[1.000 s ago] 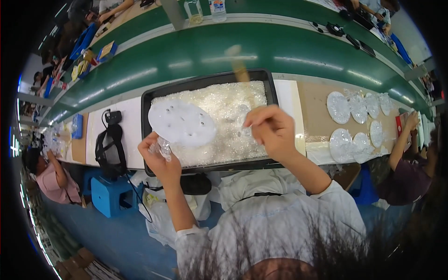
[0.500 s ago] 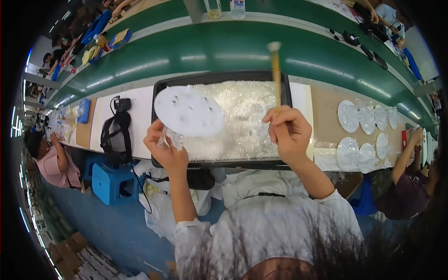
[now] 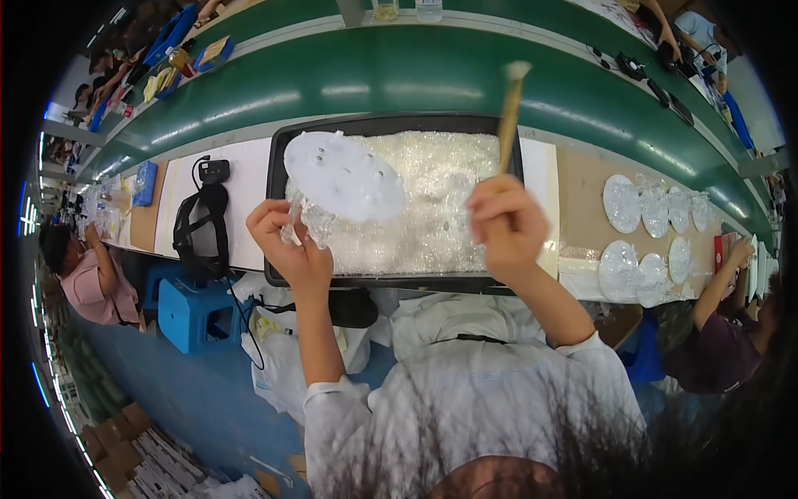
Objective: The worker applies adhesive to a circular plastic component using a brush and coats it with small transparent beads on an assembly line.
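Note:
My left hand grips a clear, glassy cluster attached to the underside of a white oval disc. The disc is tilted, and several small dark spots or holes mark its face. In my right hand is a thin brush with a wooden handle, its pale tip pointing up and away from the disc; that hand is slightly blurred. Both hands are above a black tray filled with glittering clear granules.
Several glittery round discs stand on the table to the right. Left of the tray lies a black strap with a small device. A green raised shelf edge runs behind. Blue stools stand below; co-workers sit at both sides.
The disc has risen slightly and tilted differently in my left hand. My right hand has shifted a little, and the brush leans further right. The view has moved slightly.

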The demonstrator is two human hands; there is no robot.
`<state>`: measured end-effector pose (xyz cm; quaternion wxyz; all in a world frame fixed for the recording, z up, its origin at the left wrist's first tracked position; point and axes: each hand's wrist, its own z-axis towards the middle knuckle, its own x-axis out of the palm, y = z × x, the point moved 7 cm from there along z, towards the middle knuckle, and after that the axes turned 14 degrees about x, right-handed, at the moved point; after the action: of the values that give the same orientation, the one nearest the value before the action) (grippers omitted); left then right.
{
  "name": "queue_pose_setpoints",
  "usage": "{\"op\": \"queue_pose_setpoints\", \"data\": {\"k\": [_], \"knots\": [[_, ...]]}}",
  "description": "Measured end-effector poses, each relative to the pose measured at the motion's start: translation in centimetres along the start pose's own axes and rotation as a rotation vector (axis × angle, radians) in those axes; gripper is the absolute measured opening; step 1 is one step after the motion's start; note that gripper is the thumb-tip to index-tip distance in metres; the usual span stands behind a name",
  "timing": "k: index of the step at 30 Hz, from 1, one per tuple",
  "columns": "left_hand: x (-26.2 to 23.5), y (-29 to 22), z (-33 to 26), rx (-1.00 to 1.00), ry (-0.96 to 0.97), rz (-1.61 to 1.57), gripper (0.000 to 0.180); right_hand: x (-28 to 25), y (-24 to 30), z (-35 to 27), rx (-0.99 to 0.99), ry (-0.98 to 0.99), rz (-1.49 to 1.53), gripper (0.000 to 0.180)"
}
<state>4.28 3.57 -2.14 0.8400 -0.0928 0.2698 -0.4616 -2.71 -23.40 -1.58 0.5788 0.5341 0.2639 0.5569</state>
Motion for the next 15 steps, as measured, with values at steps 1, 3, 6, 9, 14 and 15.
{"op": "queue_pose_setpoints", "data": {"k": [1,3,6,9,14,15], "knots": [[0.1,0.1,0.3,-0.002,0.004,0.003,0.023,-0.3,-0.2,0.2,0.003,-0.005,0.002,0.022],[0.0,0.3,0.3,-0.030,-0.018,-0.026,0.023,2.5,0.0,-0.4,-0.174,0.425,-0.512,0.021],[-0.8,0.0,0.3,0.016,-0.008,0.026,0.017,-0.3,0.9,0.1,-0.022,0.049,-0.087,0.021],[-0.1,0.1,0.3,-0.045,-0.020,-0.002,0.022,1.5,-0.3,0.0,-0.122,0.271,-0.269,0.022],[-0.5,0.4,0.1,-0.055,-0.043,-0.049,0.022,-1.0,-0.7,0.1,0.035,0.031,-0.172,0.017],[-0.4,0.5,0.2,-0.050,-0.036,-0.057,0.022,1.5,-1.5,0.1,0.098,0.289,-0.419,0.017]]}}
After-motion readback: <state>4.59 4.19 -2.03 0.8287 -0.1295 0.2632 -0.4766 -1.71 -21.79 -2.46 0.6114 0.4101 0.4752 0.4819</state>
